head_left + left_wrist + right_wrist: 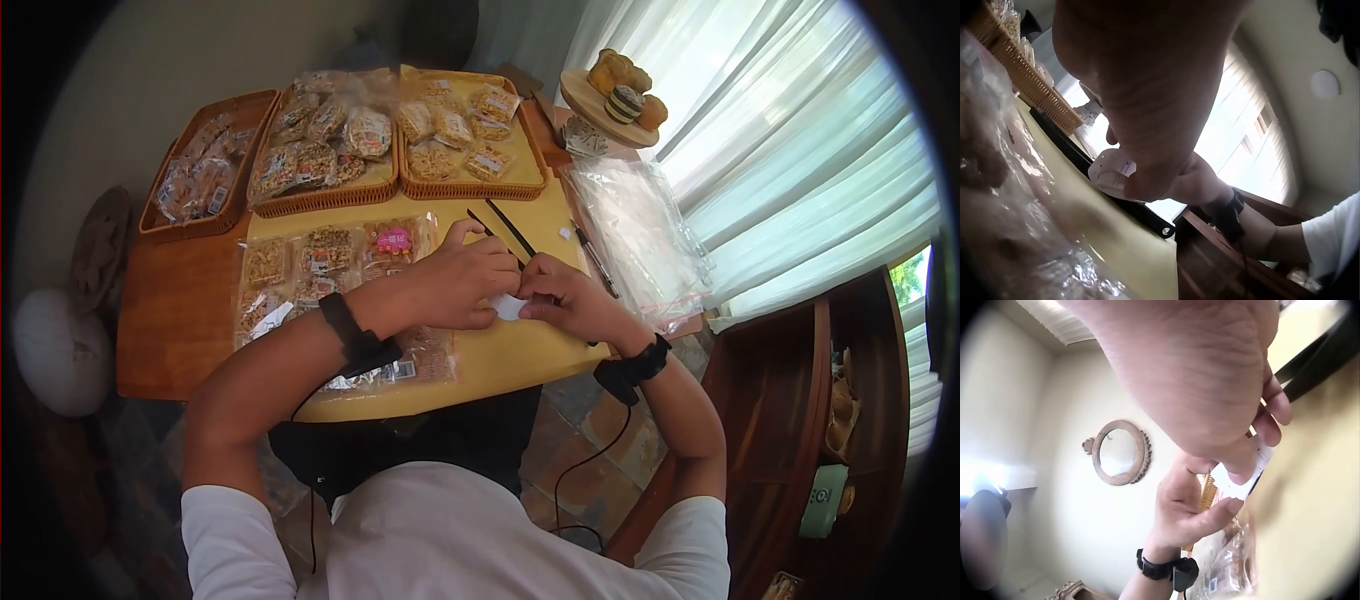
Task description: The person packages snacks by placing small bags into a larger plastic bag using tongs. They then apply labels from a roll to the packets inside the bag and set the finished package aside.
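Over the yellow sheet (520, 365), both hands pinch a small white paper label (508, 306); faint print shows on the label (1112, 169) in the left wrist view. My left hand (465, 278) holds its left side, with the thumb (1213, 520) against it in the right wrist view. Fingertips of my right hand (572, 297) grip the other side. Beneath the hands lies a long black tong-like tool (512, 230), two flat arms with a hole at one end. Left of the hands, a clear bag of packed crispy snack blocks (325, 252) lies flat, partly under the left forearm.
Wicker baskets of bagged snacks (400, 180) line the back of the table. Clear plastic bags (640, 230) and a pen (597, 262) lie at the right. Behind them is a round wooden stand (590, 108) with breads. A wooden shelf (765, 390) stands right of the table.
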`<action>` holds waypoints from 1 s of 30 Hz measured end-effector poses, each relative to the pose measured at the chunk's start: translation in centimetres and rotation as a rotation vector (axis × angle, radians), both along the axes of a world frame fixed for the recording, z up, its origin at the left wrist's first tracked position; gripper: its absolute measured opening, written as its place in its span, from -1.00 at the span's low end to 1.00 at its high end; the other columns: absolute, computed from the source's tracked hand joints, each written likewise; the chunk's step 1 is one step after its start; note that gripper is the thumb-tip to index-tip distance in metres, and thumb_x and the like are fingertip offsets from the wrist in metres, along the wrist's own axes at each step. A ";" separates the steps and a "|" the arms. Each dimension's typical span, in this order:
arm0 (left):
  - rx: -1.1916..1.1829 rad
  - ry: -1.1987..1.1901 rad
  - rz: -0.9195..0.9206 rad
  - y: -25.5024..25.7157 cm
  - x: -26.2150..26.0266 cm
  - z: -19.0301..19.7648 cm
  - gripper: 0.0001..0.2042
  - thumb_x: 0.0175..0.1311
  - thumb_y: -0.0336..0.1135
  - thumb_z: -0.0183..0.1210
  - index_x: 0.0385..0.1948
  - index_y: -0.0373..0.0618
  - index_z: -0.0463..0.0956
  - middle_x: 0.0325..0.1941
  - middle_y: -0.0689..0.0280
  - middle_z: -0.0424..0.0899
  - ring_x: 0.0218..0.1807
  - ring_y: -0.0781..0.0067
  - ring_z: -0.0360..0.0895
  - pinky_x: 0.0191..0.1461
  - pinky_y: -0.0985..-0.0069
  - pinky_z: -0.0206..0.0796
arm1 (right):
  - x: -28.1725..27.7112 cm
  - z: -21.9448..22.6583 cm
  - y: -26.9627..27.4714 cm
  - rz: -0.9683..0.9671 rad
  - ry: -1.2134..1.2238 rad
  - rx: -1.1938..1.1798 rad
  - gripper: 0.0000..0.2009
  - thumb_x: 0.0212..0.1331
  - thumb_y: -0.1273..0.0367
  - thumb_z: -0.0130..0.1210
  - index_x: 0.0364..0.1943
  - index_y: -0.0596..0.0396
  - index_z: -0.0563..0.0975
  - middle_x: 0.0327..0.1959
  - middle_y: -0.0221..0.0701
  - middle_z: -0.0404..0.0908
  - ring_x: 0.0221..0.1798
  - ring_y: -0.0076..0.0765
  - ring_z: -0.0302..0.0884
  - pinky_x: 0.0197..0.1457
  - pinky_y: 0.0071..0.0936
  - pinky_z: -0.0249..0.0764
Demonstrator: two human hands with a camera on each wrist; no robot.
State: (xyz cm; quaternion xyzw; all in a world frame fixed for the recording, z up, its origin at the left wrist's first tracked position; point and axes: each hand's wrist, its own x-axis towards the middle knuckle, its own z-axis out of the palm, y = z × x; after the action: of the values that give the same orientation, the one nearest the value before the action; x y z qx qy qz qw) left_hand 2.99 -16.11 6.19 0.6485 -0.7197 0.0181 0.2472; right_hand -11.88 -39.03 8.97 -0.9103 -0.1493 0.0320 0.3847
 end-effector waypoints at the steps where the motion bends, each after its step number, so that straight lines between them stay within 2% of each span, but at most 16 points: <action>1: 0.003 0.002 -0.003 0.0 -0.1 0.1 -0.63 0.04 -0.24 0.44 -0.06 0.06 0.67 0.02 0.40 0.60 0.26 0.35 0.53 0.56 -0.15 -0.01 | -0.4 -0.3 0.3 -0.003 0.000 0.022 -0.76 0.26 0.49 0.44 -0.02 0.16 0.70 -0.04 -0.32 0.56 -0.02 -0.23 0.63 0.06 -0.32 0.56; 3: 0.127 -0.033 0.004 0.1 -0.3 0.3 -0.64 0.10 -0.23 0.46 -0.03 0.09 0.64 0.05 0.41 0.62 0.33 0.37 0.50 0.54 -0.07 -0.01 | -0.9 -1.3 0.6 -0.050 0.021 0.050 -0.77 0.26 0.49 0.44 -0.03 0.15 0.70 -0.03 -0.32 0.56 -0.03 -0.22 0.63 0.03 -0.32 0.57; 6: 0.079 -0.133 0.059 -0.2 -1.1 -0.7 -0.62 0.10 -0.24 0.47 -0.01 0.11 0.63 0.03 0.42 0.62 0.33 0.35 0.49 0.53 -0.02 0.01 | -1.4 -3.4 1.0 -0.151 -0.016 0.046 -0.78 0.29 0.50 0.43 -0.03 0.16 0.68 -0.03 -0.34 0.59 -0.06 -0.25 0.66 -0.01 -0.34 0.59; 8: 0.068 -0.101 0.065 -0.6 -0.9 -1.0 -0.61 0.09 -0.23 0.47 -0.01 0.12 0.62 0.03 0.42 0.62 0.32 0.34 0.49 0.50 0.01 0.03 | -1.5 -4.9 0.8 -0.207 -0.072 0.015 -0.79 0.31 0.49 0.43 -0.03 0.17 0.67 -0.03 -0.35 0.62 -0.08 -0.29 0.68 -0.03 -0.36 0.59; 10: 0.053 -0.073 0.071 -1.0 -0.6 -0.7 -0.61 0.09 -0.23 0.48 -0.01 0.12 0.62 0.02 0.42 0.62 0.30 0.33 0.50 0.47 0.03 0.05 | -1.3 -5.4 0.8 -0.335 0.318 0.572 -0.82 0.44 0.43 0.35 0.00 0.19 0.64 -0.05 -0.37 0.68 -0.09 -0.38 0.72 -0.02 -0.42 0.64; 11: 0.032 -0.023 0.095 -1.0 -0.5 -0.4 -0.63 0.12 -0.24 0.47 -0.02 0.11 0.62 0.01 0.41 0.62 0.28 0.31 0.51 0.44 0.05 0.07 | -1.4 -4.9 1.0 -0.337 0.315 0.573 -0.82 0.44 0.43 0.35 0.00 0.19 0.64 -0.05 -0.37 0.68 -0.09 -0.38 0.72 -0.02 -0.42 0.64; 13: 0.012 0.029 0.118 -1.0 -0.2 0.0 -0.64 0.14 -0.24 0.47 -0.02 0.10 0.62 0.00 0.40 0.62 0.25 0.30 0.53 0.40 0.07 0.09 | -1.8 -3.5 1.8 -0.464 0.384 0.763 -0.78 0.60 0.28 0.22 0.01 0.17 0.60 -0.06 -0.37 0.72 -0.10 -0.45 0.75 -0.01 -0.45 0.68; 17: 0.000 0.076 0.131 -0.4 -0.1 0.1 -0.68 0.20 -0.23 0.46 -0.05 0.06 0.61 -0.06 0.36 0.63 0.15 0.25 0.58 0.32 0.16 0.17 | -2.2 -2.5 2.1 -0.612 0.463 0.893 -0.68 0.65 0.13 0.13 0.01 0.15 0.60 -0.08 -0.38 0.70 -0.08 -0.44 0.76 -0.02 -0.42 0.71; 19: 0.011 0.080 0.135 -0.4 -0.3 -0.1 -0.69 0.21 -0.22 0.46 -0.06 0.05 0.60 -0.07 0.35 0.63 0.13 0.23 0.60 0.29 0.20 0.20 | -2.3 -2.0 2.6 -0.642 0.633 0.796 -0.66 0.68 0.07 0.05 0.04 0.07 0.59 -0.08 -0.40 0.70 -0.07 -0.43 0.77 -0.07 -0.45 0.71; 23: -0.014 0.034 0.144 -0.4 -0.3 -0.9 -0.68 0.19 -0.19 0.47 -0.08 0.03 0.60 -0.10 0.33 0.61 0.09 0.20 0.61 0.17 0.23 0.33 | -2.3 -3.2 3.2 -0.686 0.540 0.664 -0.68 0.60 0.11 0.20 0.06 0.09 0.59 -0.11 -0.42 0.68 -0.14 -0.46 0.73 -0.12 -0.48 0.66; 25: -0.007 0.031 0.140 -0.3 -0.3 -1.0 -0.68 0.19 -0.19 0.47 -0.08 0.02 0.60 -0.11 0.32 0.61 0.09 0.19 0.61 0.14 0.22 0.36 | -2.3 -4.4 3.0 -0.596 0.064 0.197 -0.62 0.44 0.20 0.41 0.10 0.16 0.57 -0.13 -0.44 0.66 -0.22 -0.49 0.67 -0.16 -0.50 0.60; 26: 0.001 0.021 0.141 -0.4 -0.2 -1.0 -0.68 0.19 -0.19 0.47 -0.08 0.02 0.60 -0.11 0.31 0.61 0.08 0.18 0.62 0.13 0.21 0.38 | -2.3 -4.3 3.2 -0.598 0.061 0.196 -0.62 0.44 0.20 0.41 0.10 0.16 0.57 -0.13 -0.44 0.66 -0.22 -0.49 0.67 -0.16 -0.50 0.60; 28: 0.009 0.012 0.137 -0.5 -0.2 -1.0 -0.67 0.18 -0.18 0.47 -0.07 0.01 0.60 -0.11 0.30 0.61 0.07 0.16 0.62 0.12 0.20 0.41 | -2.3 -3.8 4.0 -0.518 -0.110 0.124 -0.58 0.26 0.31 0.54 0.06 0.21 0.60 -0.17 -0.43 0.66 -0.26 -0.51 0.62 -0.17 -0.49 0.57; 30: 0.026 0.045 0.127 -0.6 -0.2 -1.1 -0.65 0.16 -0.20 0.48 -0.07 0.00 0.61 -0.11 0.28 0.60 0.08 0.13 0.61 0.16 0.17 0.44 | -1.8 -3.1 4.2 -0.490 -0.051 0.072 -0.62 0.24 0.30 0.54 0.00 0.20 0.64 -0.17 -0.36 0.66 -0.27 -0.44 0.66 -0.16 -0.43 0.60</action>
State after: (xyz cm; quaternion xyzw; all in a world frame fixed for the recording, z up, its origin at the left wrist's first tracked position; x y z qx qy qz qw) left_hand 2.78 -16.71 5.10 0.6964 -0.6714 0.0097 0.2532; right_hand -13.64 -34.83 5.85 -0.9056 0.0652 -0.0905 0.4093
